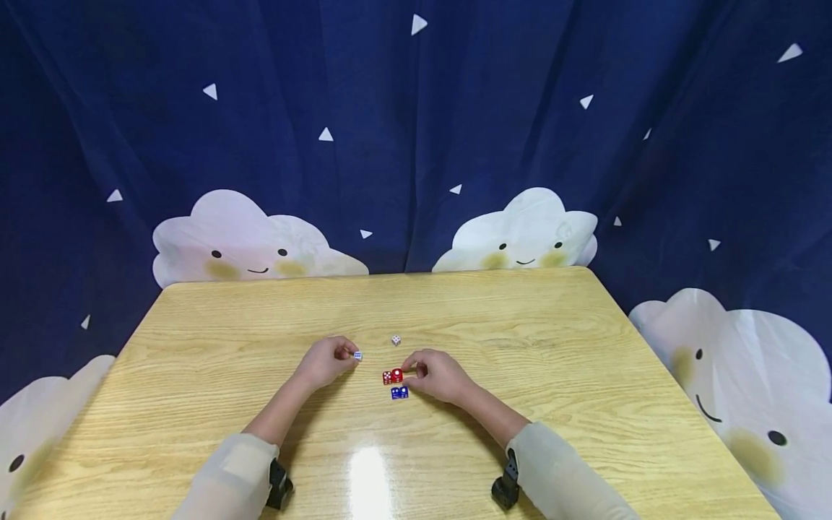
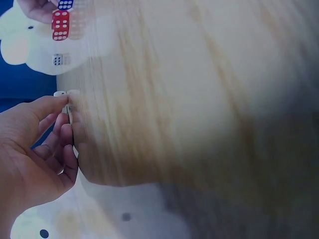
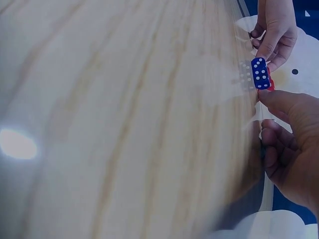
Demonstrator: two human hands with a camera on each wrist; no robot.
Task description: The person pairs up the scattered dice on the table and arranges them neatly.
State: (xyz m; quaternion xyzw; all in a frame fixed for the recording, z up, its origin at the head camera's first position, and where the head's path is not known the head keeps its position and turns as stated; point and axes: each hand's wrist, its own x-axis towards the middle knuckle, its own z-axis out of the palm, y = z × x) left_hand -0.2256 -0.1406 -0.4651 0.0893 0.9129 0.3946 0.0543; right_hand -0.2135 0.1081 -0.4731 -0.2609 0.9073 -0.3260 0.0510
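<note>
My left hand pinches a small white die with dark marks between thumb and fingertips, just above or on the table. In the left wrist view, fingertips partly hide that white die. My right hand has thumb and index finger at the right one of two red dice, apparently pinching it. The other red die stands against its left side. Two blue dice sit side by side just nearer to me. Farther back lies a loose white die.
The light wood table has a bright reflection near its front. Behind it hangs a dark blue curtain with white triangles and smiling clouds. Each forearm wears a black wrist device over a light sleeve.
</note>
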